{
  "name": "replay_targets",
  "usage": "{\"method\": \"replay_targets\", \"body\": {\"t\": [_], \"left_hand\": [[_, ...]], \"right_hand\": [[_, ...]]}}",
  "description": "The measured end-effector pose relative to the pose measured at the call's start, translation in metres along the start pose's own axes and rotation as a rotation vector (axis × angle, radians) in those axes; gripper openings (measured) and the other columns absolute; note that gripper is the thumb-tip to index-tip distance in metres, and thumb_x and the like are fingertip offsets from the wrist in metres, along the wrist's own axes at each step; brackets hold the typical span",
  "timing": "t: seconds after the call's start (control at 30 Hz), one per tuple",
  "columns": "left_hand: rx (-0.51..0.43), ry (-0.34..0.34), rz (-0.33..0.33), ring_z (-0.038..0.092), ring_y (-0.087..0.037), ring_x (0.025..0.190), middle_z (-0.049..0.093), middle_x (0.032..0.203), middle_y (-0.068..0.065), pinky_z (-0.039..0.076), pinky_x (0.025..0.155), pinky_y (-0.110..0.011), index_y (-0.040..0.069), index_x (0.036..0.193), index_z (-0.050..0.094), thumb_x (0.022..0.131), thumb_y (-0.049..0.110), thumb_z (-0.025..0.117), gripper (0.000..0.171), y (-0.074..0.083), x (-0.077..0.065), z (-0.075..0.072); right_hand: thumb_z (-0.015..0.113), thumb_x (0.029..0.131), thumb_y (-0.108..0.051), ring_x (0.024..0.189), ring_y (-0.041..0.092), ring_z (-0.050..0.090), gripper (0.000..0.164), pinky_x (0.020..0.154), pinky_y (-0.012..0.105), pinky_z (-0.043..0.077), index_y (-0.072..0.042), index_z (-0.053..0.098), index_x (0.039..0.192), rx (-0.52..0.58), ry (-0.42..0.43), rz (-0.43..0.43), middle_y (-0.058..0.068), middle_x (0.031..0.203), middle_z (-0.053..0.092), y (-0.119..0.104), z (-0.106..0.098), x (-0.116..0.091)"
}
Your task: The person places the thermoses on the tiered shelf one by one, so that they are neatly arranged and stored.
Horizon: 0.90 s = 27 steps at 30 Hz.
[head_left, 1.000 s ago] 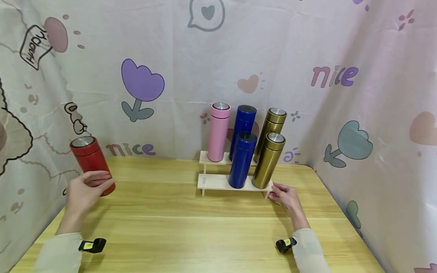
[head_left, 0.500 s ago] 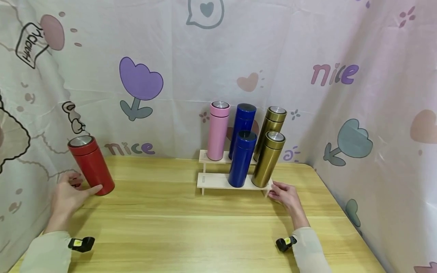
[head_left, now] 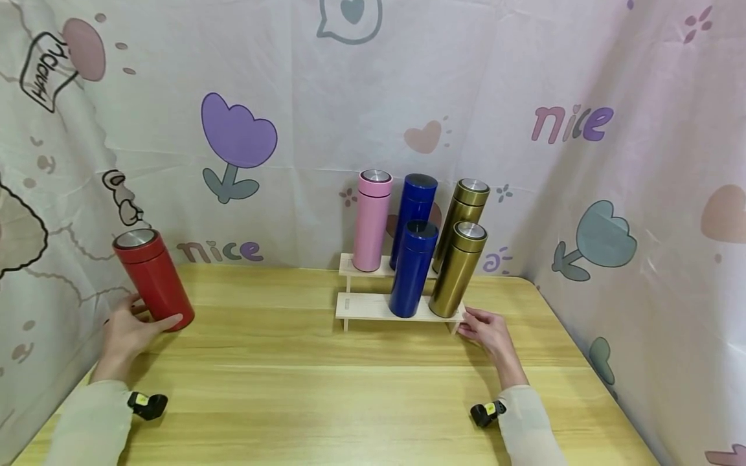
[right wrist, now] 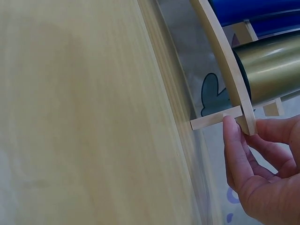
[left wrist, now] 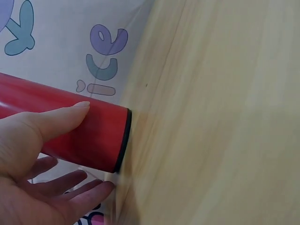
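Observation:
A red thermos flask [head_left: 154,278] stands on the table at the left. My left hand [head_left: 125,333] is around its lower part, the thumb lying across the near side. In the left wrist view the other fingers [left wrist: 70,187] are loosely spread and apart from the flask [left wrist: 93,136]. At the right, my right hand [head_left: 489,333] pinches the end of a two-tier wooden rack [head_left: 367,307] by its lower shelf and leg [right wrist: 215,118]. On the lower shelf stand a blue flask [head_left: 414,272] and a gold flask [head_left: 457,272].
The upper shelf bears a pink flask [head_left: 373,223], another blue flask [head_left: 416,200] and another gold flask [head_left: 469,200], partly hidden by the front ones. A patterned curtain [head_left: 326,129] rises behind and beside the wooden table [head_left: 291,388].
My left hand let go of the red flask and drew back leftward, then came in again to its lower part. The flask stays in place. My right hand keeps its hold on the rack.

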State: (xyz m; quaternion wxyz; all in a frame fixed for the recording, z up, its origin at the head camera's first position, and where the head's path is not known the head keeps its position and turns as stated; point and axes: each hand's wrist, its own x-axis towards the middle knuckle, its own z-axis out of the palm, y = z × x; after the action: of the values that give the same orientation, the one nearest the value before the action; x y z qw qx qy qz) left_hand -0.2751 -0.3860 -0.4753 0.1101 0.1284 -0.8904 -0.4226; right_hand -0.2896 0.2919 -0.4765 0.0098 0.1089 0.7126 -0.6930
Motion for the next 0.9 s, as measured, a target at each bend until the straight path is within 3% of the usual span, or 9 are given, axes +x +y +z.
{"method": "replay_targets", "body": {"t": [0.1, 0.17, 0.27, 0.37, 0.67, 0.9], "left_hand": [[0.02, 0.021, 0.015, 0.054, -0.058, 0.12, 0.047, 0.14, -0.045, 0.039, 0.063, -0.014, -0.015, 0.152, 0.028, 0.09, 0.031, 0.079, 0.093, 0.0, 0.001, 0.003], [0.032, 0.033, 0.024, 0.054, -0.058, 0.119, 0.048, 0.139, -0.044, 0.046, 0.067, -0.021, -0.014, 0.151, 0.029, 0.09, 0.032, 0.079, 0.092, 0.0, 0.001, 0.005], [0.042, 0.048, 0.03, 0.053, -0.058, 0.119, 0.047, 0.14, -0.044, 0.054, 0.079, -0.045, -0.012, 0.152, 0.028, 0.091, 0.033, 0.078, 0.091, 0.0, 0.001, 0.008], [0.038, 0.056, 0.031, 0.051, -0.059, 0.12, 0.045, 0.141, -0.044, 0.05, 0.092, -0.066, -0.01, 0.153, 0.028, 0.092, 0.032, 0.077, 0.09, 0.0, 0.0, 0.01], [0.046, 0.065, 0.009, 0.051, -0.058, 0.121, 0.046, 0.141, -0.043, 0.05, 0.092, -0.064, -0.009, 0.153, 0.029, 0.092, 0.031, 0.077, 0.088, -0.003, 0.002, 0.012], [0.019, 0.053, -0.025, 0.048, -0.058, 0.123, 0.043, 0.144, -0.042, 0.047, 0.098, -0.068, -0.007, 0.156, 0.026, 0.093, 0.031, 0.076, 0.089, -0.001, 0.004, 0.011]], "right_hand": [[0.057, 0.104, -0.004, 0.078, 0.007, 0.07, 0.051, 0.076, 0.019, 0.062, 0.017, 0.041, 0.148, -0.001, 0.002, -0.003, 0.004, 0.088, 0.07, 0.0, 0.0, 0.001], [0.057, 0.104, -0.003, 0.078, 0.007, 0.07, 0.05, 0.076, 0.018, 0.062, 0.017, 0.042, 0.147, -0.002, 0.006, -0.001, 0.004, 0.088, 0.07, 0.0, -0.001, 0.002], [0.056, 0.104, -0.003, 0.078, 0.006, 0.07, 0.05, 0.077, 0.018, 0.062, 0.017, 0.041, 0.148, -0.008, 0.002, -0.002, 0.004, 0.089, 0.07, 0.001, -0.001, 0.002], [0.056, 0.104, -0.003, 0.078, 0.007, 0.07, 0.049, 0.077, 0.018, 0.062, 0.016, 0.043, 0.147, -0.015, 0.008, 0.001, 0.003, 0.088, 0.07, 0.002, -0.001, 0.002], [0.057, 0.104, -0.005, 0.08, 0.009, 0.071, 0.049, 0.077, 0.019, 0.062, 0.015, 0.044, 0.147, -0.017, 0.013, 0.004, 0.008, 0.094, 0.071, 0.006, -0.001, 0.0], [0.056, 0.104, -0.003, 0.078, 0.007, 0.069, 0.049, 0.077, 0.018, 0.062, 0.017, 0.042, 0.147, -0.012, 0.01, -0.005, 0.004, 0.09, 0.07, 0.003, -0.001, 0.001]]}}
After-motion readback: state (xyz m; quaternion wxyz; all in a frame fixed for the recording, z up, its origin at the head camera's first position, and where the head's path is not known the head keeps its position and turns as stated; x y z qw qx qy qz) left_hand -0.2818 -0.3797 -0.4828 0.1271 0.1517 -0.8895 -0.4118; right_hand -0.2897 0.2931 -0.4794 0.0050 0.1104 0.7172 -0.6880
